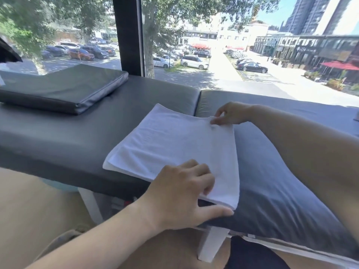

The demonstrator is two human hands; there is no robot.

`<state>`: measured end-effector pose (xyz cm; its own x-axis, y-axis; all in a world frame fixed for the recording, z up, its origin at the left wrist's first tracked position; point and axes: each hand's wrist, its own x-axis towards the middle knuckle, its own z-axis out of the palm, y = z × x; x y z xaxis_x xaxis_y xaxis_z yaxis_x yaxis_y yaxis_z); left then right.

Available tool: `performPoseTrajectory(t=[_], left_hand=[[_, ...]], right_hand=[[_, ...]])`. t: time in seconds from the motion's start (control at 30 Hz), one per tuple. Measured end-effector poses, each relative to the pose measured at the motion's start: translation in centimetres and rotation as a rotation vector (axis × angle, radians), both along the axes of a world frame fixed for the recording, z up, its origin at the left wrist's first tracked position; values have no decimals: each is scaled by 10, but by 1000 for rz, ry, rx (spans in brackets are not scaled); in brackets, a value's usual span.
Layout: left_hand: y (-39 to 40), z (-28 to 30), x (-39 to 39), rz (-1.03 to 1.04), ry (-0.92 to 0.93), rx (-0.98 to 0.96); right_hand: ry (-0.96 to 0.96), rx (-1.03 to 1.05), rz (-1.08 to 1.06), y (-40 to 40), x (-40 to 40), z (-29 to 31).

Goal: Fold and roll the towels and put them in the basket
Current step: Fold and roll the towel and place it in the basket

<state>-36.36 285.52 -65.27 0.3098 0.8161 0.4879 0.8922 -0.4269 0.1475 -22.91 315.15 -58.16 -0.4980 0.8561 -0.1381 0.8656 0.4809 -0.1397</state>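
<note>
A white towel (171,144) lies folded flat in several layers on the dark padded bench (58,136), partly over a blue-grey pillow (275,200). My left hand (182,195) grips the towel's near right corner, fingers on top and thumb under the edge. At the far right corner, my right hand (231,113) pinches the top layer between thumb and fingers. No basket is in view.
A flat dark cushion (62,90) lies at the bench's back left. A large window with a black post (126,33) runs behind the bench. White bench legs (211,243) stand below the front edge. My knees are under the bench front.
</note>
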Motion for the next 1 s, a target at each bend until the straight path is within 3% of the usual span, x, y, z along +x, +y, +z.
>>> performPoseTrajectory(t=[0.23, 0.33, 0.47, 0.6, 0.73, 0.83, 0.9, 1.0], left_hand=[[-7, -11, -16, -67, -36, -88], [-8, -15, -26, 49, 37, -218], [-11, -23, -30, 175, 105, -230], [-12, -21, -58, 337, 57, -281], [-13, -23, -117, 582, 43, -271], [-17, -24, -139, 632, 6, -293], [-16, -24, -137, 631, -37, -244], [-14, -20, -117, 541, -54, -14]], right_hand=[[147, -155, -127, 4, 23, -7], [196, -95, -147, 4, 22, -8], [155, -88, -236, -5, 15, -10], [21, -73, -254, -13, 17, -15], [31, -46, -260, -13, 21, -20], [48, -43, -275, -15, 21, -21], [63, -41, -277, -17, 21, -20], [114, -64, -289, -21, 23, -19]])
